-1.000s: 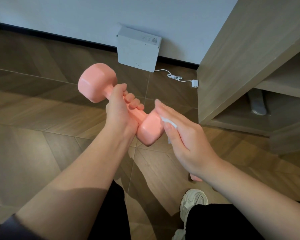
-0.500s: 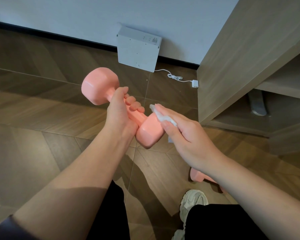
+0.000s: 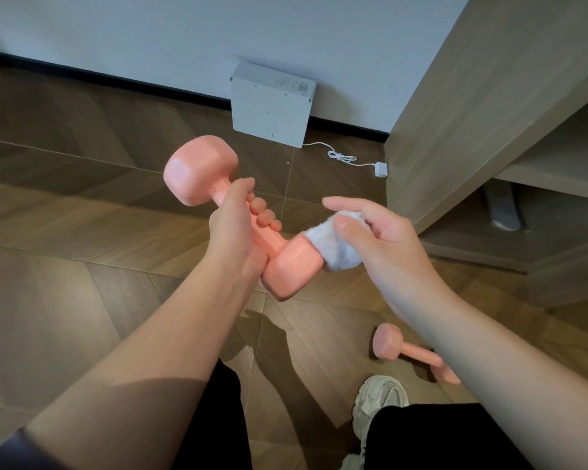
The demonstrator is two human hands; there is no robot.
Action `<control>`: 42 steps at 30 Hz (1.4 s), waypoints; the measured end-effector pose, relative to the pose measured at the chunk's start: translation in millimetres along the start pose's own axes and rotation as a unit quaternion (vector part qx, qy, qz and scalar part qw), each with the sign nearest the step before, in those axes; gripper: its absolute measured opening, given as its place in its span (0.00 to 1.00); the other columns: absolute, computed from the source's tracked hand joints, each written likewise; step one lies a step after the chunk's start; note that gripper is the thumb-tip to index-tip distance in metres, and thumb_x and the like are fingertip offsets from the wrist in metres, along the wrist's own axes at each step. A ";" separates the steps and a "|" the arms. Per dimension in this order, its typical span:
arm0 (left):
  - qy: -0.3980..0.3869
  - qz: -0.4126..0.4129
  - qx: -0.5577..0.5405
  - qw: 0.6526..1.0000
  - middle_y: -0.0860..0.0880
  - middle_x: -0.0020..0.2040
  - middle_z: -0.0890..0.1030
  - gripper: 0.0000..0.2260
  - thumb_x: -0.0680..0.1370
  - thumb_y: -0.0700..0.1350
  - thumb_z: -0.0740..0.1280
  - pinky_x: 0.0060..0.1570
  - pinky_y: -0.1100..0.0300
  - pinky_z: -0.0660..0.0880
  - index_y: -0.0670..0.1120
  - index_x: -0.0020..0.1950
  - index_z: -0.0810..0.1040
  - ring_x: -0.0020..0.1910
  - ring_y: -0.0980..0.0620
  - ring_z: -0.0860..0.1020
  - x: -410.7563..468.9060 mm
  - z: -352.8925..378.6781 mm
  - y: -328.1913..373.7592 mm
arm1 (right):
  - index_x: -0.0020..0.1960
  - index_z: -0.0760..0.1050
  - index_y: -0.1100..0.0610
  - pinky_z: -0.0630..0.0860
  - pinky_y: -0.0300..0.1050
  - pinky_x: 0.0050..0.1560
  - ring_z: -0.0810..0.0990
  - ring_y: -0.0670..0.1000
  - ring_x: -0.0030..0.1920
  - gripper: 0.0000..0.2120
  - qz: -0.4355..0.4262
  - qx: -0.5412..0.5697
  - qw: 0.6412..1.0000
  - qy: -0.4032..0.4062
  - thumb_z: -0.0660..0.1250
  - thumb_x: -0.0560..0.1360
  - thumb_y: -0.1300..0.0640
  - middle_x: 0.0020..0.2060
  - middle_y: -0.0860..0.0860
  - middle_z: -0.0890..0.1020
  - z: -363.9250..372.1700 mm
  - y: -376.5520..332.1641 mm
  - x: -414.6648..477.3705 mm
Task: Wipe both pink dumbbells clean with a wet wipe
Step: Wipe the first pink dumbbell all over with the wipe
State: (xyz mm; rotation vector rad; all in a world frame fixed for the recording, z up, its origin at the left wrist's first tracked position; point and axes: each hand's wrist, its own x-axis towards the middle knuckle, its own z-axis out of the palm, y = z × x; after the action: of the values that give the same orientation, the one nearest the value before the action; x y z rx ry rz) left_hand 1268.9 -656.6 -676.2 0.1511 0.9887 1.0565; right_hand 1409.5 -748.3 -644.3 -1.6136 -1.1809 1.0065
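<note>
Crumpled white wet wipe [image 3: 340, 256] at one blocky head of a smooth pink dumbbell [image 3: 197, 171]
The left hand [image 3: 238, 228] grips the handle, holding the dumbbell above the brown wooden floor [image 3: 82, 266]. The right hand [image 3: 384, 252] pinches the wipe against the near head; half a second ago it lay flat over it. A second pink dumbbell [image 3: 404, 351] lies on the floor by a white sneaker [image 3: 377, 398].

- Plain salmon pink all over the raised dumbbell [image 3: 201, 171].
- Same pink on the second dumbbell [image 3: 387, 342].
- White with a faint grey tint on the wipe [image 3: 340, 249].
- Brown wood grain in a chevron pattern across the floor [image 3: 65, 266].
- Pale grey on the box [image 3: 269, 106], white on its cable [image 3: 342, 157].
- White wall [image 3: 150, 28] above black skirting [image 3: 116, 78].
- Light tan wood grain on the cabinet [image 3: 472, 96].
- Cream shoe [image 3: 377, 395], black trousers [image 3: 438, 435].
</note>
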 end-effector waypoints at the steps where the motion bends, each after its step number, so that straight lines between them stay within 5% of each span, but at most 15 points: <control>1: -0.006 -0.004 -0.001 1.000 0.54 0.24 0.64 0.13 0.78 0.43 0.65 0.23 0.65 0.64 0.48 0.35 0.65 0.20 0.56 0.62 -1.2 0.1 0.2 | 0.55 0.78 0.49 0.78 0.39 0.51 0.80 0.44 0.51 0.09 0.014 -0.006 1.000 0.024 0.67 0.77 0.59 0.49 0.47 0.81 -0.1 0.8 1.8; 7: -0.035 -0.037 -0.023 0.998 0.54 0.25 0.64 0.13 0.78 0.44 0.65 0.23 0.65 0.65 0.48 0.35 0.65 0.21 0.57 0.61 -10.1 1.2 0.0 | 0.42 0.82 0.53 0.73 0.39 0.41 0.77 0.44 0.42 0.04 -0.001 -0.115 0.991 0.067 0.71 0.73 0.53 0.40 0.47 0.80 5.7 6.9 2.3; 12: -0.023 -0.025 -0.019 0.999 0.54 0.24 0.64 0.13 0.78 0.43 0.65 0.23 0.65 0.65 0.48 0.35 0.65 0.21 0.57 0.61 -8.0 -0.1 4.2 | 0.52 0.83 0.49 0.72 0.26 0.45 0.78 0.36 0.51 0.10 0.011 -0.070 0.997 -0.023 0.63 0.79 0.49 0.49 0.41 0.82 8.5 2.7 -5.6; 15: -0.029 -0.031 -0.023 0.999 0.54 0.24 0.64 0.14 0.78 0.44 0.66 0.23 0.65 0.65 0.48 0.35 0.66 0.21 0.57 0.62 -8.5 -0.8 5.3 | 0.57 0.81 0.46 0.75 0.29 0.45 0.79 0.36 0.51 0.10 0.014 -0.010 0.998 -0.068 0.64 0.79 0.56 0.49 0.37 0.83 8.1 1.5 -9.4; 18: -0.039 -0.040 -0.018 0.998 0.54 0.24 0.64 0.14 0.78 0.44 0.66 0.23 0.65 0.65 0.48 0.34 0.66 0.20 0.57 0.61 -11.3 -0.4 4.3 | 0.55 0.82 0.49 0.75 0.28 0.42 0.80 0.34 0.47 0.10 0.017 -0.001 0.998 -0.057 0.65 0.79 0.61 0.44 0.35 0.83 6.7 0.8 -7.7; 23: -0.023 -0.032 -0.021 0.999 0.54 0.24 0.64 0.14 0.78 0.44 0.66 0.23 0.65 0.64 0.48 0.35 0.65 0.21 0.57 0.61 -9.4 -1.8 6.2 | 0.51 0.84 0.55 0.74 0.31 0.49 0.79 0.40 0.51 0.07 -0.082 -0.092 0.992 -0.001 0.70 0.75 0.61 0.49 0.44 0.82 10.9 4.0 -10.8; 28: -0.012 -0.033 -0.025 0.999 0.54 0.24 0.64 0.13 0.78 0.44 0.65 0.23 0.65 0.64 0.48 0.35 0.65 0.20 0.57 0.61 -5.9 -1.7 5.0 | 0.47 0.85 0.51 0.76 0.40 0.47 0.77 0.44 0.47 0.06 -0.059 -0.097 0.993 0.015 0.71 0.74 0.61 0.45 0.45 0.80 10.5 0.4 -7.4; 33: 0.008 -0.035 -0.018 0.999 0.54 0.24 0.65 0.13 0.78 0.44 0.66 0.24 0.65 0.65 0.47 0.36 0.66 0.20 0.57 0.63 -1.8 -1.9 2.7 | 0.49 0.83 0.44 0.75 0.40 0.46 0.77 0.46 0.47 0.13 -0.068 -0.095 0.993 0.003 0.70 0.75 0.62 0.45 0.46 0.79 11.9 -0.1 -8.2; 42: 0.043 -0.038 -0.005 0.998 0.54 0.23 0.67 0.13 0.78 0.46 0.67 0.23 0.66 0.65 0.47 0.37 0.67 0.20 0.57 0.64 3.2 0.5 -0.3 | 0.53 0.84 0.53 0.70 0.32 0.45 0.75 0.42 0.46 0.08 -0.118 -0.164 0.979 0.016 0.70 0.76 0.60 0.44 0.46 0.77 12.1 6.8 -7.1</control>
State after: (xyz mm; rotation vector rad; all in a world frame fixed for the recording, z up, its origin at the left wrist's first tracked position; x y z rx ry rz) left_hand 1269.9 -654.1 -678.0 0.0591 1.0592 1.0057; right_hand 1398.4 -754.2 -653.6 -1.6816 -1.5356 0.6558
